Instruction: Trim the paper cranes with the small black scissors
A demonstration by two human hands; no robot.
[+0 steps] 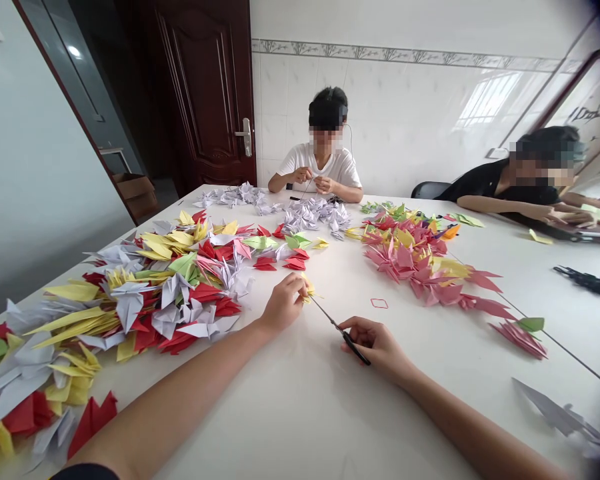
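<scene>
My left hand (286, 301) is closed, pinching a small yellow folded-paper piece (309, 291) above the white table. My right hand (379, 348) is closed around the black end of a thin dark rod-like tool (353, 343). The tool's narrow part slants up and left, and its tip reaches the yellow paper at my left fingertips. Whether the tip goes through the paper or only touches it, I cannot tell. Left of my left hand lies a big heap of folded paper cranes (130, 300) in white, yellow, red and green.
A string of pink and yellow folded paper (415, 257) runs along the right side of the table (300, 413). Black cords (590, 283) lie at the far right. White paper cranes (315, 215) spread before a person (323, 160) opposite; another person (500, 180) sits at right.
</scene>
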